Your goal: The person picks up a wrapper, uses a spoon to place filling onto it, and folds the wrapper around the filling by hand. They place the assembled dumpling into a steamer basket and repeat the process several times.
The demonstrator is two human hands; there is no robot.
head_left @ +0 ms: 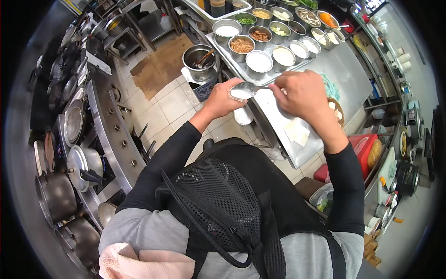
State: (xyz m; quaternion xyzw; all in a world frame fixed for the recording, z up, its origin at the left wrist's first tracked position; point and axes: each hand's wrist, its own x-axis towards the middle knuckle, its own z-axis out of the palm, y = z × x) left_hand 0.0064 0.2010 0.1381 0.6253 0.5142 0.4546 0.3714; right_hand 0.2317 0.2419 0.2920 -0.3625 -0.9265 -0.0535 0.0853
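In the head view my right hand point(304, 95) is closed on the handle of a metal spoon point(245, 89). The spoon's bowl lies over my left hand point(222, 98), whose fingers curl round something pale, mostly hidden under the spoon. I cannot make out what that pale thing is. Both hands are above the near-left edge of a steel table point(297, 151). Thin white square sheets point(296, 132) lie on the table below my right hand. A round bowl point(343, 122) with white pieces is partly hidden behind my right forearm.
Several metal tins of ingredients, such as a tin of shredded brown food point(242, 45) and one of white powder point(259, 62), stand on a tray. A steel pot point(198, 63) sits left of the table. A stove point(111, 135) with pans runs along the left.
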